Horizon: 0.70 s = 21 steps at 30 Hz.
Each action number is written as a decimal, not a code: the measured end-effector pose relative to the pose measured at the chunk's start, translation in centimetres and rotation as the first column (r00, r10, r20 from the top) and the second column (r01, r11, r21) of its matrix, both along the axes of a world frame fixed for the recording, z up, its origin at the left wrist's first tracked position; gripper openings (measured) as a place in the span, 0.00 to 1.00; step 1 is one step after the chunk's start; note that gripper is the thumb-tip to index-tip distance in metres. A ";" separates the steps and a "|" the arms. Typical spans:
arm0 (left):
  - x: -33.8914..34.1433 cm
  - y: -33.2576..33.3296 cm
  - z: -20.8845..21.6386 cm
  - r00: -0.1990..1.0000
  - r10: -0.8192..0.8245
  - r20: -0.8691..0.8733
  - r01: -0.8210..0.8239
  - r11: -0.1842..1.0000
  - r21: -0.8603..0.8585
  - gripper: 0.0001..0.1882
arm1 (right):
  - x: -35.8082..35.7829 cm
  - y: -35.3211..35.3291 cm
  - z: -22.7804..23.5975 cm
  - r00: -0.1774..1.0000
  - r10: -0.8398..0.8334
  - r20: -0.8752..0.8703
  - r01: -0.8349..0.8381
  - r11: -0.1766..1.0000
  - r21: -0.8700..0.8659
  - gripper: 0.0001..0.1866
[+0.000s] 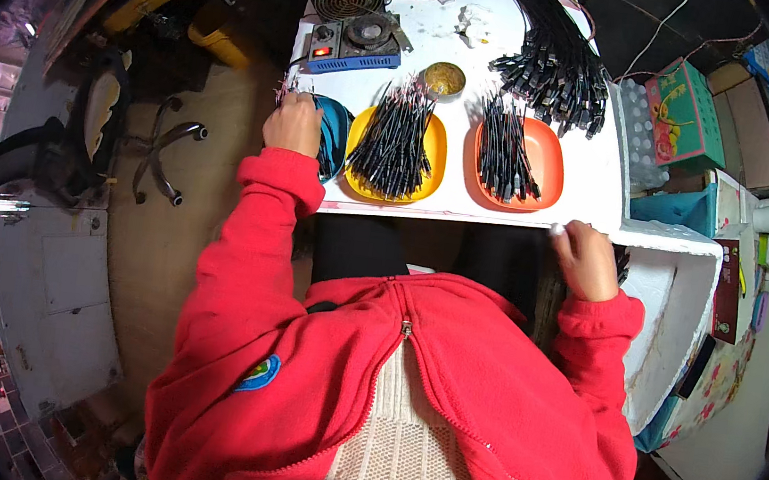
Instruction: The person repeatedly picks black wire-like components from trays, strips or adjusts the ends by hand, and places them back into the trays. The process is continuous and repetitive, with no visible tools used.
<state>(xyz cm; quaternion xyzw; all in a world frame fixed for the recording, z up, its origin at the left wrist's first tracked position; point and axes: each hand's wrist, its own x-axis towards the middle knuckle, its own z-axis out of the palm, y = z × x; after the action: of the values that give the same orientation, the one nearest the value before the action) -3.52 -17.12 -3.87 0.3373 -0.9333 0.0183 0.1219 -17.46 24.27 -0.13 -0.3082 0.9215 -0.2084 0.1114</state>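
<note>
At the table's left edge my left hand (pixel 293 124) is closed over the side of a teal dish (pixel 336 136). Thin wire ends (pixel 284 89) show just beyond its knuckles; the fingers hide what they grip. My right hand (pixel 588 261) is at the table's front edge, right of the orange dish (pixel 554 165), fingers curled and thumb pressed in. Whatever lies in that pinch is too small to make out. Short black cables (pixel 393 151) with bare wire ends fill the yellow dish (pixel 436 165) in the middle. A smaller bundle of black cables (pixel 506 154) lies in the orange dish.
Behind the dishes stand a blue soldering pot unit (pixel 354 52) with a lit red switch and a round tin (pixel 443 80) of amber stuff. A big bunch of black cables (pixel 554 79) covers the back right. A green carton (pixel 686 116) stands at right, a chair (pixel 84 130) at left.
</note>
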 end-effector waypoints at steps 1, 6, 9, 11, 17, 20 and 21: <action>-0.1 -0.2 -0.3 1.000 0.006 -0.007 -0.007 1.000 -0.020 0.10 | 0.9 -2.3 0.4 0.996 0.052 0.078 -0.045 0.995 -0.085 0.15; 0.3 -1.8 -1.4 0.978 0.039 -0.204 -0.007 0.988 0.156 0.10 | 1.8 -11.8 0.4 0.941 0.309 0.141 -0.258 0.920 -0.295 0.13; 1.4 -3.1 -1.5 0.847 0.198 -0.494 0.135 0.818 0.559 0.10 | 1.2 -16.3 -1.0 0.962 0.250 0.107 -0.221 0.949 -0.227 0.15; 2.1 -3.5 -1.4 0.758 0.310 -0.574 0.277 0.644 0.713 0.09 | 1.1 -18.2 -1.9 0.982 0.175 0.067 -0.166 0.978 -0.128 0.17; 3.3 -2.8 -0.5 0.621 0.287 -0.730 0.389 0.695 0.605 0.05 | 1.3 -20.7 -3.1 0.996 0.094 0.003 -0.094 0.995 -0.044 0.17; 2.9 -2.2 0.4 0.469 0.233 -0.852 0.496 0.729 0.472 0.04 | 1.2 -20.7 -3.4 0.997 0.076 0.007 -0.076 0.994 -0.078 0.17; 2.7 -1.9 0.8 0.402 0.229 -0.886 0.526 0.735 0.429 0.04 | 1.1 -20.6 -3.5 0.997 0.074 0.032 -0.071 0.993 -0.094 0.17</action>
<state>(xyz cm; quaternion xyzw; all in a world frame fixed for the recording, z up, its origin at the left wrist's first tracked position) -0.86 -19.06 -3.05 0.2181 -0.6833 -0.5069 0.4780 -16.36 3.62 -3.59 -0.3425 0.8969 -0.2522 0.1209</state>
